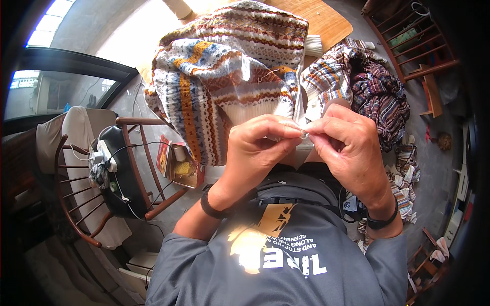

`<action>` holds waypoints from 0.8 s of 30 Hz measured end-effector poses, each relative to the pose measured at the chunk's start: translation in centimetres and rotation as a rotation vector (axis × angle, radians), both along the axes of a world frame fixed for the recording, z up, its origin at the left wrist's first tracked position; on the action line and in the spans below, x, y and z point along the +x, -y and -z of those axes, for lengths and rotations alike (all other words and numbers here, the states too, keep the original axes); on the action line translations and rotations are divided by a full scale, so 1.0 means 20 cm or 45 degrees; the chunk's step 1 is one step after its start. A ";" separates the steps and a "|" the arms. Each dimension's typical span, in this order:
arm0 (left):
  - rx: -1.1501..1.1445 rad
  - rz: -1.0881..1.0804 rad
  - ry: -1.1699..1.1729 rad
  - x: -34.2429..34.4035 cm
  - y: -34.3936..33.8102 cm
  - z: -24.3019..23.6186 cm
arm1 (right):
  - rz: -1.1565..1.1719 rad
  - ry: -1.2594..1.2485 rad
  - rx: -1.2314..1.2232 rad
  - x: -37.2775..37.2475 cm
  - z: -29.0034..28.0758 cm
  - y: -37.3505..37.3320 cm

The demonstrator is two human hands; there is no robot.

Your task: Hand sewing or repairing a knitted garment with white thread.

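Observation:
My left hand [260, 143] and my right hand [349, 145] meet in front of my chest, thumbs and fingertips pinched together. Between them is a small pale bit, perhaps a thread end, too small to make out. Just beyond my hands a patterned knit sweater [191, 94], white with orange, brown and blue bands, drapes over the wooden table [329, 23]. A white label-like tag [246, 68] and a loose thread lie on its knit. To the right, beside the table, more striped knitwear [334, 71] is heaped with a darker knit garment [377, 97].
At the left, a wooden chair [148, 166] with a black seat bears a white power strip [106, 155] and cables. Near it sits a red box [190, 176] with yellow yarn. Knit pieces [406, 196] lie on the floor at right. A slatted wooden chair [416, 43] stands far right.

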State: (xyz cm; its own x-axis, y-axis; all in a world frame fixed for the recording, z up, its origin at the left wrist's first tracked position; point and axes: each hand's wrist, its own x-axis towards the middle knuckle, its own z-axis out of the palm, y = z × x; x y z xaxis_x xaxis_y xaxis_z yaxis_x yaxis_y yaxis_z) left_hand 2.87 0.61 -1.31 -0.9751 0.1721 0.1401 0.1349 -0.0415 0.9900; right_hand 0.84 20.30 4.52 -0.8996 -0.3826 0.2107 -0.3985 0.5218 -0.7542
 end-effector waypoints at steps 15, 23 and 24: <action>0.029 0.003 0.006 0.01 0.00 0.00 | -0.015 -0.009 0.008 0.01 0.00 0.00; 0.042 0.009 0.005 0.01 0.00 0.01 | -0.035 -0.008 0.039 0.00 -0.01 0.00; 0.049 0.010 0.008 0.01 0.00 0.01 | -0.034 -0.014 0.042 0.00 -0.01 0.00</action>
State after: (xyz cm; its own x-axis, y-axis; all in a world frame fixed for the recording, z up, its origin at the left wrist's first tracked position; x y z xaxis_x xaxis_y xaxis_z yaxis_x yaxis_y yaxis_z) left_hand 3.08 0.60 -1.42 -0.9746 0.1745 0.1404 0.1280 -0.0805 0.9885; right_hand 0.85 20.25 4.71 -0.8866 -0.4136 0.2072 -0.4208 0.5351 -0.7325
